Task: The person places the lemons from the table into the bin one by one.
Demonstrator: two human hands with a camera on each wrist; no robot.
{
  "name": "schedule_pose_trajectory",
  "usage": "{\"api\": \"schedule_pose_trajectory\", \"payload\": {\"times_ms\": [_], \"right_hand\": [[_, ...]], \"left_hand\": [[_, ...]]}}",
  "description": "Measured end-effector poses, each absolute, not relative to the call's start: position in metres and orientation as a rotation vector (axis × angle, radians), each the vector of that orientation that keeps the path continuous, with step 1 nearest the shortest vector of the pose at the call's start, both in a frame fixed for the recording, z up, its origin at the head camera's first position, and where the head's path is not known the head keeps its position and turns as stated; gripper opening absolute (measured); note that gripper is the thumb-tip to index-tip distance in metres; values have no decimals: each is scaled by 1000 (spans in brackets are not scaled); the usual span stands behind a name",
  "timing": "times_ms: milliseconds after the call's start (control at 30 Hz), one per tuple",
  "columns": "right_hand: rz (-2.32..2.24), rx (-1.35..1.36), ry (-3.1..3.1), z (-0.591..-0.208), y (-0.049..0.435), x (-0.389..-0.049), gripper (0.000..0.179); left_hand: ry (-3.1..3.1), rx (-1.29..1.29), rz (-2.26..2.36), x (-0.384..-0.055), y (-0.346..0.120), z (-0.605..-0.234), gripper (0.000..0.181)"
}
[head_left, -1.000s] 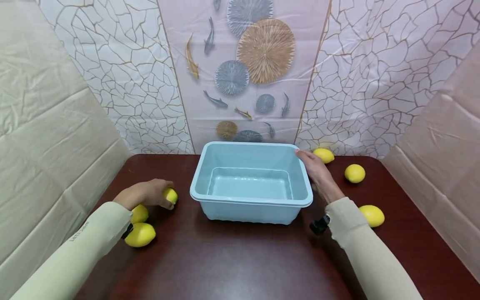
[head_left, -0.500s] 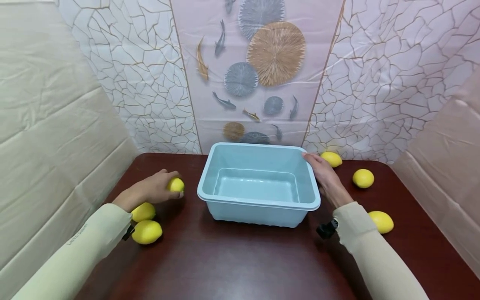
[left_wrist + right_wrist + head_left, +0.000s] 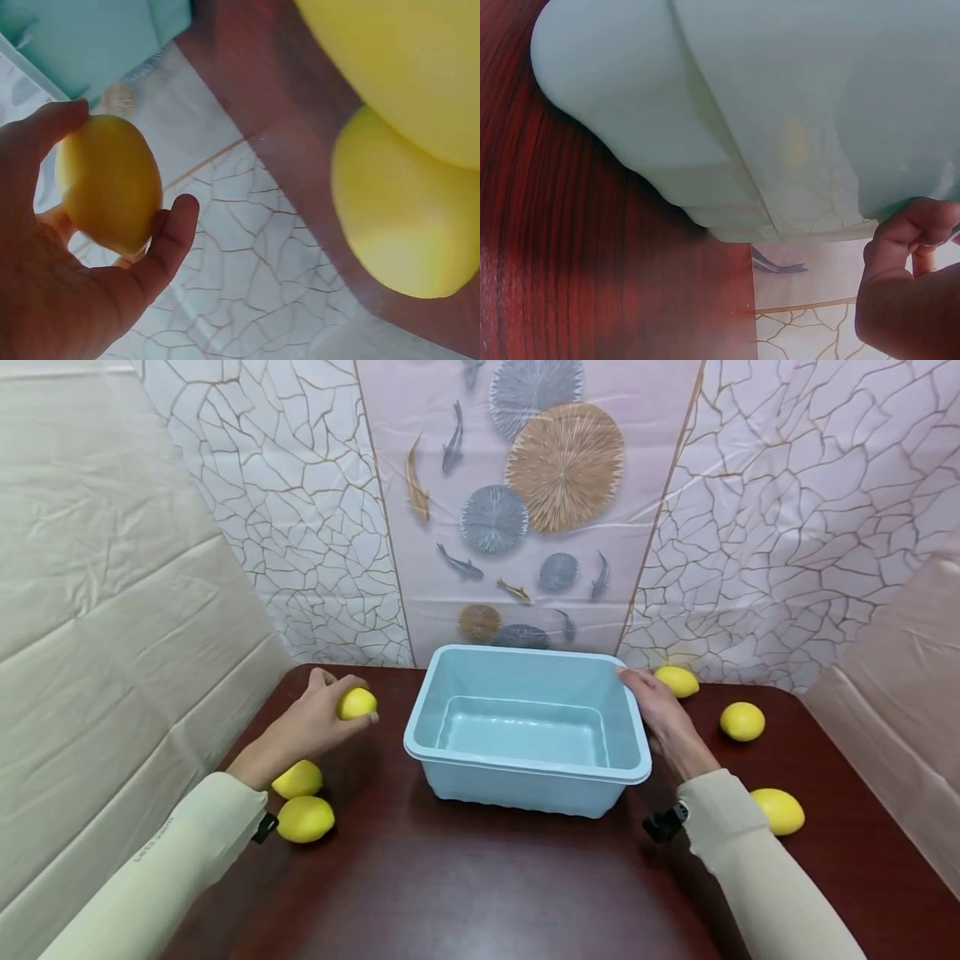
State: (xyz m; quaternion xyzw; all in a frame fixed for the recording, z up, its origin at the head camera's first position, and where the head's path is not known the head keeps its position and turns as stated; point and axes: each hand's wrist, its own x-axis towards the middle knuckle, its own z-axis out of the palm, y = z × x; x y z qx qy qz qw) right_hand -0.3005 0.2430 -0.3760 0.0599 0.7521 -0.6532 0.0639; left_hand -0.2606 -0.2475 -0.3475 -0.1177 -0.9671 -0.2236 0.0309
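Lemon is pinched by the left hand over the counter, left of the tub, which is gripped near its far right corner by the right hand; probably light, firm and a bit slippery, the lemon is best held round its fat middle.
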Motion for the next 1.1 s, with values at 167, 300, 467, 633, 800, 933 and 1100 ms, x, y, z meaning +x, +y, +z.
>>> {"api": "schedule_pose_trajectory", "payload": {"times_ms": [167,300,467,633,800,933,1100], "right_hand": [[-1993,188,2271,-376,242,-300,68],[-1985,190,2281,-376,241,-300,70],[-1977,203,2293,-375,240,-300,69],[-1987,208,2296,-374,241,-299,67],[-1986,220,2296,-376,242,-300,67],[-1981,222,2273,-376,243,-301,65],[-1975,209,2260,-377,244,-303,62]], "left_hand": [[-2921,-370,-696,-254,-236,-338,58],[-2880,-371,-711,-250,-229,-330,67],[-2825,-391,-761,-248,-220,-321,70],[-2760,-446,-789,-246,-209,-314,67],[-2732,-484,-824,-246,-202,-309,69],[-2738,-468,-855,-248,-199,-306,80],[-2731,-445,-888,-250,-198,-302,86]]}}
